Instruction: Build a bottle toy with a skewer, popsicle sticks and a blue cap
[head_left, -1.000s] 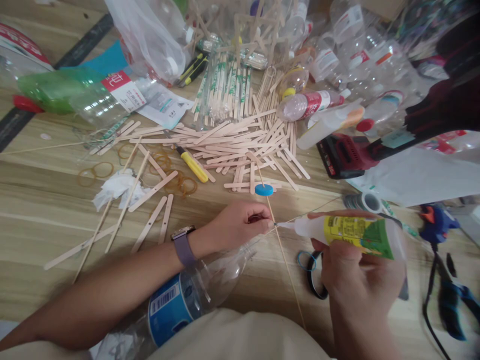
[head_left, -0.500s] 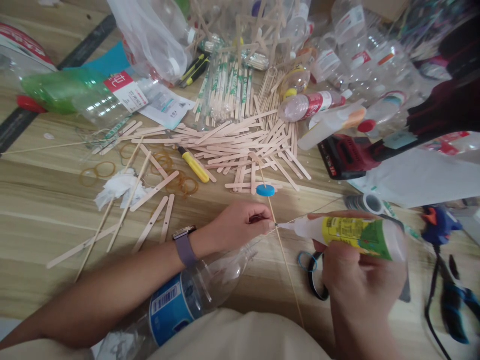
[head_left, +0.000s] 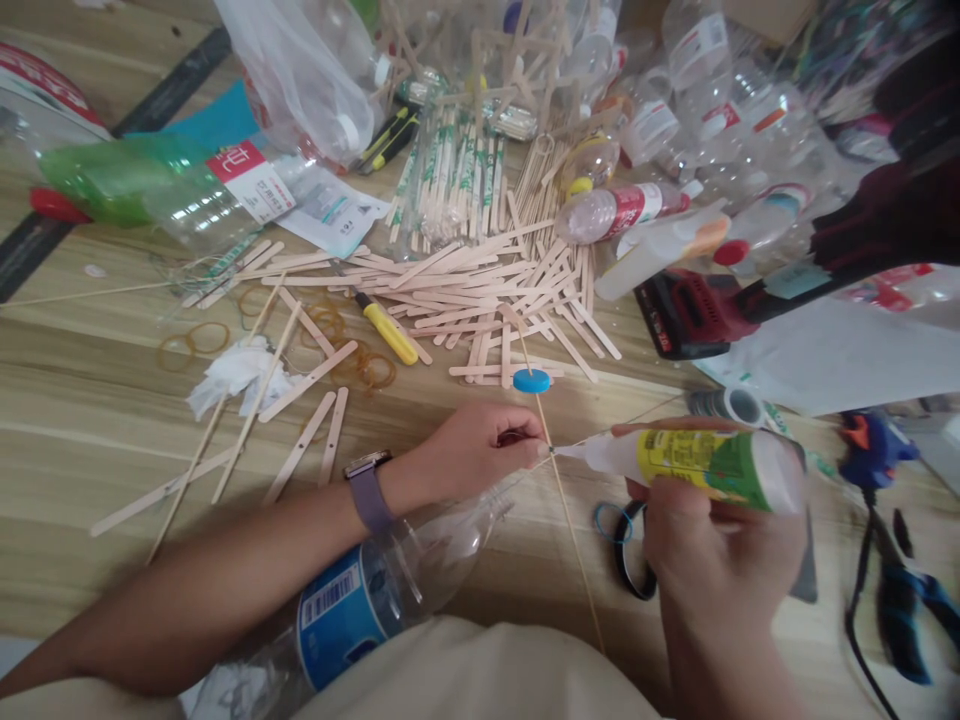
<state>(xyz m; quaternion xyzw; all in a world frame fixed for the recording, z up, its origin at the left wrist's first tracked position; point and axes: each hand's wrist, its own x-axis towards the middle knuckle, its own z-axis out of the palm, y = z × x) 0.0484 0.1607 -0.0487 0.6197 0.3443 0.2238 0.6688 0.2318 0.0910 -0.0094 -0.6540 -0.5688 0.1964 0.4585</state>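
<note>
Clasping a tapered plastic bottle (head_left: 684, 462), the right hand (head_left: 716, 545) faces the left hand (head_left: 480, 450) pinching a slim wooden stick (head_left: 568, 510).

Pretty dim in here tbh, light's flat and greyish. The table (head_left: 97, 400) gets a pale sheen right of middle, then a soft shadow by the shirt (head_left: 480, 675). Tiny glints on the green bottle (head_left: 112, 180). Everything's kinda hazy, print on the glue bottle (head_left: 690, 465) is mushy, and the upper right corner looks stretched and smeary.
</note>
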